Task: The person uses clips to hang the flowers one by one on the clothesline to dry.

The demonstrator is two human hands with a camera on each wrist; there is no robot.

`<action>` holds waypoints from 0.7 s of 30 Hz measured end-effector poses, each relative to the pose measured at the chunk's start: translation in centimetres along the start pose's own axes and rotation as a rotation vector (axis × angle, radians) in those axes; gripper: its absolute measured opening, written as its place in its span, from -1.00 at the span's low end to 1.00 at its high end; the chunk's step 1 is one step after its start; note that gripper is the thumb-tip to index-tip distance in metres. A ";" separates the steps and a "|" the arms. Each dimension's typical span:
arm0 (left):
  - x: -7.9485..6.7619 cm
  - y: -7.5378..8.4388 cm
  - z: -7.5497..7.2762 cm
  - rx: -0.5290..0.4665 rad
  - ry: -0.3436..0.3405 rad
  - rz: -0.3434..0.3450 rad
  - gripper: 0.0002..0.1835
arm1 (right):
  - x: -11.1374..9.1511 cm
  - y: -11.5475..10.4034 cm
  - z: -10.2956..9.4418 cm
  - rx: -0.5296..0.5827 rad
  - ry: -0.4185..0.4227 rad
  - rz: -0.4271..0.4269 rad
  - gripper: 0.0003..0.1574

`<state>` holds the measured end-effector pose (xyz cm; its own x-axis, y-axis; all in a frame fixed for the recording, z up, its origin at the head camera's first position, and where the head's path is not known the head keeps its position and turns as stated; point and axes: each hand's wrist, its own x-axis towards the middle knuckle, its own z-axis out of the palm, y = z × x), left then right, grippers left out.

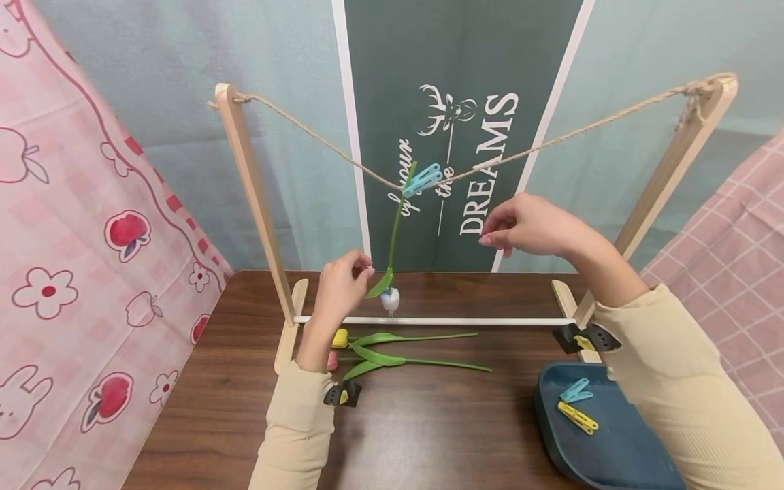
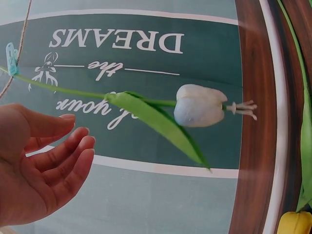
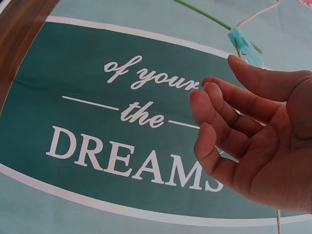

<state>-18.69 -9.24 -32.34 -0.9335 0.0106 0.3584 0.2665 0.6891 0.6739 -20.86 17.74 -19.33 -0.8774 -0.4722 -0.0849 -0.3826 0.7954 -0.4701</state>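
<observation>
A white artificial tulip [image 1: 390, 299] hangs head down from a sagging twine rope [image 1: 318, 139]. The light blue clothespin [image 1: 422, 180] grips its green stem at the rope's low point. Just left of the tulip is my left hand [image 1: 344, 286], its fingers loosely bent and apart from the stem, as the left wrist view shows. My right hand [image 1: 529, 224] hovers in the air right of the clothespin, below the rope. Its fingers are relaxed and hold nothing in the right wrist view. On the table lie a yellow tulip [image 1: 339, 338] and a pink tulip [image 1: 333, 361], stems pointing right.
Two wooden posts [image 1: 254, 197] carry the rope, joined low down by a white rod [image 1: 459, 321]. A dark blue tray [image 1: 548, 435] at the right front of the wooden table [image 1: 429, 422] holds a blue clothespin [image 1: 576, 390] and a yellow clothespin [image 1: 578, 418].
</observation>
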 end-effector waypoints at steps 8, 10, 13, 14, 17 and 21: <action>-0.1 0.0 -0.1 0.006 -0.004 -0.016 -0.97 | -0.4 0.9 0.2 0.022 -0.020 0.008 -0.80; -0.1 -0.1 -0.1 0.007 -0.006 -0.019 -0.96 | -0.5 1.1 0.2 0.018 -0.026 0.008 -0.80; -0.1 -0.1 -0.1 0.008 -0.007 -0.021 -0.96 | -0.7 1.4 0.3 0.007 -0.033 0.006 -0.80; -0.1 -0.2 -0.1 0.007 -0.008 -0.021 -0.96 | -0.7 1.5 0.3 0.006 -0.032 0.006 -0.80; -0.2 -0.3 -0.1 0.008 -0.008 -0.019 -0.95 | -0.9 1.8 0.5 0.008 -0.033 0.003 -0.81; -0.2 -0.4 -0.1 0.008 -0.008 -0.015 -0.95 | -1.1 2.2 0.6 0.026 -0.030 0.001 -0.83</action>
<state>-18.60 -9.55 -32.63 -0.9392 0.0060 0.3433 0.2507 0.6950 0.6738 -20.56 19.76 -20.82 -0.8685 -0.4831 -0.1113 -0.3740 0.7859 -0.4924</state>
